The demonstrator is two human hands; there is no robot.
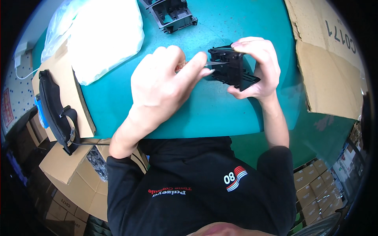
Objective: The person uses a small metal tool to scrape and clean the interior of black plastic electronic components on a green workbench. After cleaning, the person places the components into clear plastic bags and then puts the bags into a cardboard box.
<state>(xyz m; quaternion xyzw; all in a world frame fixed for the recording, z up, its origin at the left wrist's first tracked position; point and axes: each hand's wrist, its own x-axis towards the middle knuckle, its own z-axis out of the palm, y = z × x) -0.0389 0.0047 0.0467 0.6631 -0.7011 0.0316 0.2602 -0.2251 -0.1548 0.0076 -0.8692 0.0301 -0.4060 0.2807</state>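
Observation:
My right hand (263,67) grips a black plastic housing part (227,74) from its right side, the thumb below and the fingers over the top edge. The part is held up above the green table and has an open frame with small tabs. My left hand (159,80) is closed round a thin pointed metal blade (215,63). Its tip reaches into the left side of the part. Most of the tool's handle is hidden in the fist; a little reddish-orange shows between the fingers. Farther off lies another black plastic housing (171,15), untouched.
A white plastic bag (108,39) lies at the far left of the green table (220,118). A black strap pouch (54,106) rests on cardboard at the left. A cardboard box flap (330,67) borders the right side. An opened carton (84,177) stands below the table's left edge.

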